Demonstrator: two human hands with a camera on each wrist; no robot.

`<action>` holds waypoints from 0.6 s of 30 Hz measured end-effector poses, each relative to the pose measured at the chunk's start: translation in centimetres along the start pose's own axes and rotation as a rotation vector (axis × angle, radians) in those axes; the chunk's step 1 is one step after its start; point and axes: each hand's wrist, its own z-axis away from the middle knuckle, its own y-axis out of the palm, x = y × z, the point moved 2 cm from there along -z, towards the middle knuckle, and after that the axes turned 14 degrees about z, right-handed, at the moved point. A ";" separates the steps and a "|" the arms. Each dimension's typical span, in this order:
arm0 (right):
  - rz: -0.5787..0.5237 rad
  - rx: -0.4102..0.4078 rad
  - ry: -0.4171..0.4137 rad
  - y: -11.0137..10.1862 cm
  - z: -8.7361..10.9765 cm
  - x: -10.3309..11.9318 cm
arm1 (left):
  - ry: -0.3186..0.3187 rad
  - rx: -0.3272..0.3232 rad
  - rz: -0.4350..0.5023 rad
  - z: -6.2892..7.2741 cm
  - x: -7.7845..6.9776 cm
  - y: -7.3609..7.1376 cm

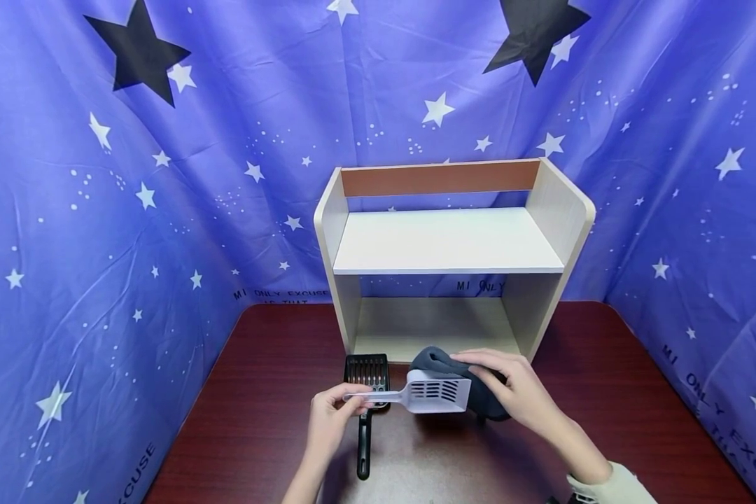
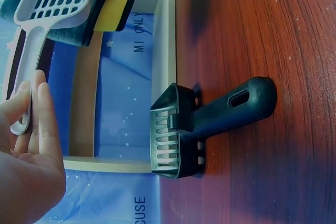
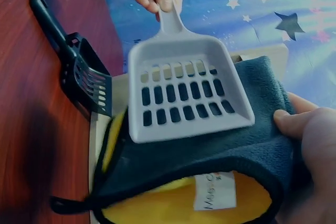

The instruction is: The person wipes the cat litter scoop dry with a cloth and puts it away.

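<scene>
My left hand (image 1: 330, 418) pinches the handle of a light grey slotted litter scoop (image 1: 439, 393), raised over the table with its head pointing right. In my right hand (image 1: 518, 386) is a dark grey-green cloth (image 1: 488, 399) with a yellow underside and black edging, gripped between thumb and fingers. The cloth lies behind and under the scoop's head; a white label (image 3: 215, 191) shows on its yellow side in the right wrist view. A black slotted scoop (image 1: 363, 448) rests on the table beside my left hand, handle toward me.
A pale wooden shelf unit (image 1: 557, 231) with a white upper shelf (image 1: 447, 241) stands at the back of the dark red table (image 1: 239, 434). Its lower board (image 1: 441, 325) lies just beyond my hands. A blue star-printed curtain (image 1: 214, 175) surrounds the table.
</scene>
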 end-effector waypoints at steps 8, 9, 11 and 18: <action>0.104 -0.092 -0.221 0.9 -0.6 1.5 | -0.020 -0.028 0.020 0.2 -0.1 0.2; 0.119 -0.100 -0.248 1.0 -0.6 1.7 | -0.022 -0.030 0.026 0.2 -0.1 0.3; 0.150 -0.106 -0.294 1.2 -0.7 1.9 | -0.025 -0.034 0.032 0.2 0.0 0.3; 0.212 -0.031 -0.313 1.5 -0.6 1.9 | -0.020 -0.054 0.045 0.3 -0.2 0.4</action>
